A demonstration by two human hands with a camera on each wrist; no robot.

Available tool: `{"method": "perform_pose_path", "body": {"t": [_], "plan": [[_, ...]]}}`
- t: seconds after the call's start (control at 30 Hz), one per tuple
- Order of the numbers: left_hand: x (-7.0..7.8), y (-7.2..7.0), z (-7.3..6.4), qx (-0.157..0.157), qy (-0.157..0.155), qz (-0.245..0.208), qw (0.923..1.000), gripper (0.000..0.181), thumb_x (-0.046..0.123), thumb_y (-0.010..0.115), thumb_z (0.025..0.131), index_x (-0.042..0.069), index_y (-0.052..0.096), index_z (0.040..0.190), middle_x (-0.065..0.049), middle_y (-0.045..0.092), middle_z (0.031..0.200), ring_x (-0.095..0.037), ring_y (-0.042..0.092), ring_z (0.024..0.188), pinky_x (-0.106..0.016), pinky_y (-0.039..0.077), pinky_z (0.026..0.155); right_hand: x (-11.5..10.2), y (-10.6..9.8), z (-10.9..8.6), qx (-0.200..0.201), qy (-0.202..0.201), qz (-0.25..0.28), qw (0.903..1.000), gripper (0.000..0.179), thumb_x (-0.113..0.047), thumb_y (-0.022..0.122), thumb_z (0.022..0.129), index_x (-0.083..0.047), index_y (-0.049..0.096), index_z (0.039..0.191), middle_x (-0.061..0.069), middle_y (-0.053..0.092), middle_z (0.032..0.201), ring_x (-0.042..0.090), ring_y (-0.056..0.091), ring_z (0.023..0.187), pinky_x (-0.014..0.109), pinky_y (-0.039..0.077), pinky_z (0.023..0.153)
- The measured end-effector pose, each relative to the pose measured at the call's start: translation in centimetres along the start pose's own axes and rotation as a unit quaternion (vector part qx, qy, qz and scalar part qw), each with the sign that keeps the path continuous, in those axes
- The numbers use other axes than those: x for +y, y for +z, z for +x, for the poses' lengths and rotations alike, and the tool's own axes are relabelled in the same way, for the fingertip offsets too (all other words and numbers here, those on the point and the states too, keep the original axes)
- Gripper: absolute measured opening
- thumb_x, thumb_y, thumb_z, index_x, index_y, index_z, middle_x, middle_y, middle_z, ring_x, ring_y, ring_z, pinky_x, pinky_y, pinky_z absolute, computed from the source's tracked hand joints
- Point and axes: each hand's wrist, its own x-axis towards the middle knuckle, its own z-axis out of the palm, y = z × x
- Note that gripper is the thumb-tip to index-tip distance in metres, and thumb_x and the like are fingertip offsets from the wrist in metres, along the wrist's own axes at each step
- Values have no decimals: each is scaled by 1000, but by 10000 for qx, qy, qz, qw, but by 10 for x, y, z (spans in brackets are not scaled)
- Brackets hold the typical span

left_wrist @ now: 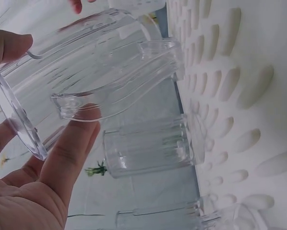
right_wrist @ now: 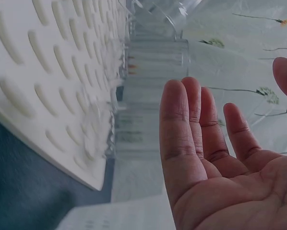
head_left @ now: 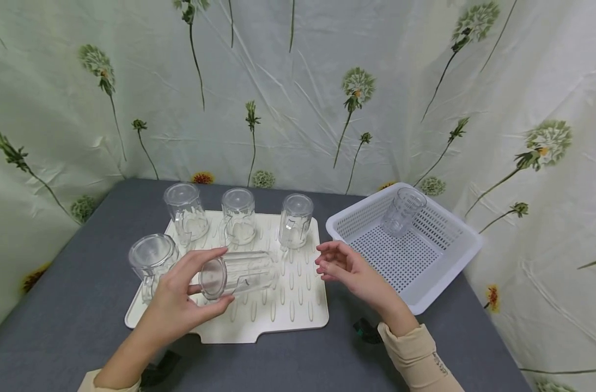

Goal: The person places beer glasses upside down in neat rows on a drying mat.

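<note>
My left hand (head_left: 177,299) grips a clear glass mug (head_left: 249,272) near its base, thumb on one side and fingers on the other. The mug lies on its side in the air above a white ridged drying board (head_left: 298,318), mouth pointing right. In the left wrist view its curved handle (left_wrist: 129,86) shows, with a finger touching it. My right hand (head_left: 354,272) holds nothing; its fingers (right_wrist: 174,124) are relaxed, between the board and a white basket (head_left: 450,275). Several more mugs stand upside down on the board, among them a back-right mug (head_left: 296,220) and a front-left mug (head_left: 153,256).
One clear glass (head_left: 402,212) leans inside the perforated basket at the right. A dark grey cloth (head_left: 72,321) covers the table. Behind it hangs a pale curtain (head_left: 298,109) with a dandelion print.
</note>
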Motion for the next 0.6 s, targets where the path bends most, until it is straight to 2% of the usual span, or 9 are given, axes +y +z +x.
{"method": "perform_pose_path", "body": {"t": [0.07, 0.2, 0.37, 0.6], "plan": [[0, -1, 1, -16, -18, 29, 10000, 91, 3, 100, 66, 23, 64, 147, -3, 68, 130, 5, 58, 117, -14, 62, 71, -3, -5, -1, 6, -9, -55, 10000, 45, -12, 62, 110, 8, 46, 147, 34, 57, 133, 17, 72, 110, 42, 63, 101], [0, -3, 2, -96, -120, 155, 9998, 91, 5, 100, 67, 26, 64, 147, 1, 68, 129, 6, 57, 116, -16, 62, 70, -7, -13, -3, 36, -32, -144, 9999, 46, -12, 61, 110, 9, 45, 148, 35, 56, 134, 17, 72, 112, 36, 63, 99], [1, -5, 4, -177, -215, 366, 9989, 90, 8, 100, 68, 27, 63, 148, 3, 67, 128, 7, 57, 116, -19, 63, 68, -12, -21, -4, 104, -40, -298, 9995, 46, -12, 62, 109, 7, 46, 149, 31, 58, 135, 16, 72, 112, 33, 63, 98], [2, -8, 6, -266, -302, 572, 9975, 90, 10, 100, 70, 28, 62, 149, 4, 67, 128, -1, 60, 118, -19, 62, 68, -18, -32, -5, 140, -126, -537, 9984, 46, -12, 62, 109, 7, 47, 148, 27, 61, 132, 13, 73, 111, 26, 62, 95]]}}
